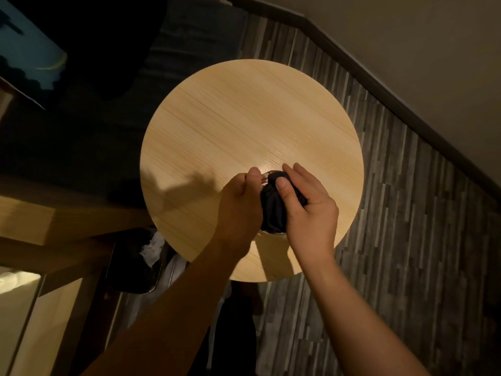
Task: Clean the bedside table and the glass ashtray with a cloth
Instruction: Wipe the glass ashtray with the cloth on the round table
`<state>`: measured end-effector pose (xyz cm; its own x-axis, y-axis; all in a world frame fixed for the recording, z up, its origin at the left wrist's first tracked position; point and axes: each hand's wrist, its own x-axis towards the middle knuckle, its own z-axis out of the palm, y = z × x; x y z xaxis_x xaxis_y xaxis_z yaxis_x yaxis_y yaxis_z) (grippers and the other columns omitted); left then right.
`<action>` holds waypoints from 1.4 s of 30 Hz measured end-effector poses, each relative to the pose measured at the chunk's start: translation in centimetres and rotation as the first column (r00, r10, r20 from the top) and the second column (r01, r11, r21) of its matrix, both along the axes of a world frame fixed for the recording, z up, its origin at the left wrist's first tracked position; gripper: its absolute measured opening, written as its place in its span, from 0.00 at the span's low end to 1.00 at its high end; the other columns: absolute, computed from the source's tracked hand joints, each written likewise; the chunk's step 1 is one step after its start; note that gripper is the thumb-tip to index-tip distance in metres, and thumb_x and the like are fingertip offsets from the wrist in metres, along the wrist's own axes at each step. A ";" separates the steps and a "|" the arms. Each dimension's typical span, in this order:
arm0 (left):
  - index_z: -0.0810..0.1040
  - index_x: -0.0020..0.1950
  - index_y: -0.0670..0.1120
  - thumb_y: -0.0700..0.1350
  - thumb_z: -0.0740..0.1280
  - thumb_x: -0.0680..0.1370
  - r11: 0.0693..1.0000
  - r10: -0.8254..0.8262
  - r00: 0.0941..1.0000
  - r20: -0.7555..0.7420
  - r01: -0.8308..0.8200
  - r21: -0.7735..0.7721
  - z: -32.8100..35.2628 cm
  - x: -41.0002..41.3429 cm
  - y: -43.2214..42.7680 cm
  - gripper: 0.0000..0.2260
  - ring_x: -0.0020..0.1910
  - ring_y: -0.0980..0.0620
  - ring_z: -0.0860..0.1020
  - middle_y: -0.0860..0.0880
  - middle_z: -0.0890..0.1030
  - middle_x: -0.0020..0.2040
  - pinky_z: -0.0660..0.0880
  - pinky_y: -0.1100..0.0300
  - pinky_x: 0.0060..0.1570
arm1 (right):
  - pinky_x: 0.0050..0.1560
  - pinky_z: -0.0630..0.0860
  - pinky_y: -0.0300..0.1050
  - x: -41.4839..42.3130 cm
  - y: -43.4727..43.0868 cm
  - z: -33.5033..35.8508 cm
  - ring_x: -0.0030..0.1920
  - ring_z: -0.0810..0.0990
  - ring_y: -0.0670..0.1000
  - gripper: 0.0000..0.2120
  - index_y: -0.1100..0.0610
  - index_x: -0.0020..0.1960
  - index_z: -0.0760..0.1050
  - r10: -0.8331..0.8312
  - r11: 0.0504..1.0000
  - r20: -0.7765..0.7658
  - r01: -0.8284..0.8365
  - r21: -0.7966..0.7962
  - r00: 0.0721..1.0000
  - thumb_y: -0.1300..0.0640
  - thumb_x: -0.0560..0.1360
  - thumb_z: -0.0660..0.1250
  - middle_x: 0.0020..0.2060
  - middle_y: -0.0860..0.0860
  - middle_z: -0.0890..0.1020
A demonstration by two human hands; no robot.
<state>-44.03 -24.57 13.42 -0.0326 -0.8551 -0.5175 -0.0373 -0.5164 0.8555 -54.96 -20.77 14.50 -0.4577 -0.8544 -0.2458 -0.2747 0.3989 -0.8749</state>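
Observation:
The round light-wood bedside table [244,118] fills the middle of the head view. Above its near part, my left hand [238,207] grips the glass ashtray [264,177], of which only a thin clear rim shows between the thumbs and at the bottom edge. My right hand [309,207] presses a dark cloth [272,213] into the ashtray, thumb on top of the cloth. Most of the ashtray is hidden by the cloth and both hands.
A dark waste bin [135,261] with white paper inside stands on the floor at the table's lower left. Striped grey carpet [406,240] runs to the right, up to a dark skirting board [379,85]. Wooden furniture [40,221] lies at the left.

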 end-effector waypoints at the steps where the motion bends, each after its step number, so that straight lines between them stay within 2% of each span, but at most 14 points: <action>1: 0.77 0.41 0.39 0.56 0.59 0.80 0.997 0.072 0.997 -0.023 -0.072 -0.017 -0.1 -0.4 0.5 0.21 0.39 0.39 0.79 0.33 0.79 0.39 0.78 0.39 0.42 | 0.68 0.65 0.25 0.6 0.3 0.0 0.70 0.74 0.40 0.16 0.50 0.67 0.81 -0.077 0.997 -0.014 0.077 -0.010 0.997 0.51 0.80 0.70 0.69 0.49 0.79; 3: 0.77 0.49 0.33 0.54 0.59 0.84 0.978 0.207 0.975 -0.082 -0.208 -0.012 -0.1 -1.3 1.7 0.23 0.45 0.34 0.82 0.30 0.80 0.46 0.81 0.39 0.46 | 0.65 0.64 0.21 1.9 1.0 0.0 0.70 0.73 0.40 0.16 0.49 0.68 0.80 -0.213 0.977 -0.033 0.213 -0.021 0.976 0.50 0.81 0.69 0.70 0.48 0.79; 7: 0.77 0.57 0.42 0.48 0.57 0.88 0.940 0.337 0.919 -0.206 -0.319 0.118 -0.6 -2.1 3.7 0.13 0.54 0.43 0.84 0.39 0.83 0.54 0.82 0.49 0.53 | 0.63 0.64 0.19 3.0 1.9 -0.4 0.70 0.70 0.37 0.16 0.46 0.69 0.79 -0.291 0.956 -0.014 0.290 -0.031 0.957 0.49 0.82 0.69 0.72 0.45 0.76; 12: 0.87 0.57 0.43 0.53 0.63 0.84 0.960 0.088 0.829 -0.552 0.078 0.271 -1.1 2.2 1.3 0.17 0.53 0.47 0.87 0.43 0.88 0.53 0.84 0.55 0.49 | 0.69 0.67 0.28 -1.2 1.5 -0.3 0.71 0.73 0.41 0.16 0.46 0.67 0.80 0.126 0.992 -0.035 -0.127 -0.011 0.991 0.52 0.80 0.70 0.72 0.47 0.77; 15: 0.86 0.52 0.45 0.59 0.63 0.80 0.928 -0.204 0.906 -0.371 0.300 0.222 -0.6 3.2 -0.8 0.19 0.50 0.47 0.87 0.43 0.88 0.49 0.82 0.55 0.45 | 0.72 0.70 0.39 -3.2 0.4 0.1 0.72 0.73 0.39 0.15 0.41 0.65 0.79 0.428 0.904 -0.009 -0.428 -0.003 0.904 0.48 0.79 0.69 0.72 0.45 0.77; 17: 0.83 0.45 0.44 0.58 0.61 0.80 0.952 -0.237 0.953 -0.191 0.267 0.152 -0.7 2.5 -0.9 0.21 0.41 0.52 0.85 0.45 0.86 0.40 0.79 0.56 0.39 | 0.73 0.70 0.39 -3.3 -0.3 0.1 0.72 0.73 0.39 0.15 0.43 0.66 0.80 0.425 0.905 0.004 -0.425 -0.008 0.905 0.49 0.80 0.69 0.72 0.45 0.77; 19: 0.80 0.39 0.46 0.58 0.61 0.80 0.988 -0.137 0.987 -0.085 0.143 0.062 -0.8 1.7 -0.1 0.19 0.33 0.58 0.80 0.51 0.81 0.32 0.75 0.58 0.38 | 0.73 0.68 0.35 -2.3 -0.3 0.1 0.71 0.73 0.39 0.15 0.47 0.66 0.81 0.287 0.958 -0.005 -0.287 -0.023 0.958 0.52 0.80 0.70 0.71 0.47 0.78; 23: 0.79 0.51 0.40 0.53 0.60 0.82 0.973 0.225 0.968 -0.110 -0.229 -0.021 -0.5 -0.9 2.0 0.17 0.43 0.53 0.81 0.47 0.82 0.44 0.79 0.56 0.43 | 0.74 0.67 0.37 1.5 1.1 -0.1 0.72 0.73 0.40 0.16 0.49 0.68 0.80 -0.095 0.995 0.023 0.096 -0.025 0.995 0.50 0.81 0.68 0.71 0.49 0.78; 26: 0.78 0.51 0.48 0.48 0.59 0.88 0.915 0.402 0.903 -0.154 -0.403 0.026 0.0 -2.4 4.0 0.11 0.43 0.60 0.84 0.53 0.83 0.44 0.80 0.65 0.41 | 0.74 0.71 0.45 3.4 2.0 -0.4 0.72 0.74 0.43 0.16 0.49 0.69 0.80 -0.265 0.964 0.026 0.266 -0.030 0.964 0.48 0.82 0.67 0.70 0.49 0.79; 30: 0.78 0.51 0.41 0.45 0.67 0.83 0.957 0.267 0.902 -0.339 -0.207 0.202 -0.6 0.5 2.7 0.08 0.45 0.49 0.83 0.49 0.84 0.42 0.81 0.52 0.42 | 0.70 0.76 0.54 1.6 2.4 -0.7 0.67 0.79 0.45 0.14 0.48 0.66 0.81 -0.138 0.989 0.018 0.139 -0.055 0.990 0.54 0.82 0.68 0.63 0.48 0.84; 33: 0.79 0.58 0.33 0.56 0.70 0.74 0.958 -0.033 0.927 -0.374 0.135 0.251 -0.7 3.1 -0.4 0.26 0.49 0.43 0.82 0.33 0.83 0.50 0.78 0.46 0.50 | 0.73 0.72 0.50 -1.7 1.8 -0.8 0.69 0.77 0.45 0.15 0.50 0.67 0.81 0.197 0.979 -0.071 -0.199 -0.032 0.978 0.52 0.80 0.69 0.67 0.51 0.82; 36: 0.85 0.40 0.50 0.57 0.64 0.81 0.905 -0.326 0.915 -0.238 0.375 0.203 -0.4 3.5 -1.7 0.17 0.37 0.53 0.84 0.49 0.84 0.37 0.79 0.58 0.38 | 0.74 0.71 0.46 -3.4 0.4 -0.4 0.71 0.75 0.41 0.16 0.45 0.67 0.80 0.484 0.875 -0.060 -0.485 0.005 0.873 0.47 0.79 0.69 0.68 0.50 0.81; 38: 0.81 0.40 0.47 0.60 0.62 0.80 0.924 -0.322 0.942 -0.090 0.334 0.186 -0.7 3.1 -1.7 0.19 0.38 0.48 0.82 0.47 0.81 0.36 0.78 0.50 0.41 | 0.74 0.71 0.47 -3.1 0.0 -0.4 0.71 0.75 0.41 0.16 0.44 0.67 0.80 0.479 0.877 -0.058 -0.480 -0.003 0.876 0.48 0.80 0.69 0.68 0.50 0.81; 42: 0.78 0.42 0.39 0.62 0.58 0.78 0.993 -0.115 0.984 0.139 0.109 0.053 -0.4 1.8 -0.3 0.26 0.42 0.37 0.82 0.40 0.82 0.39 0.82 0.40 0.46 | 0.74 0.70 0.44 -0.2 1.1 -0.6 0.72 0.75 0.44 0.16 0.48 0.68 0.80 0.159 0.986 -0.115 -0.164 -0.032 0.981 0.50 0.81 0.69 0.68 0.50 0.81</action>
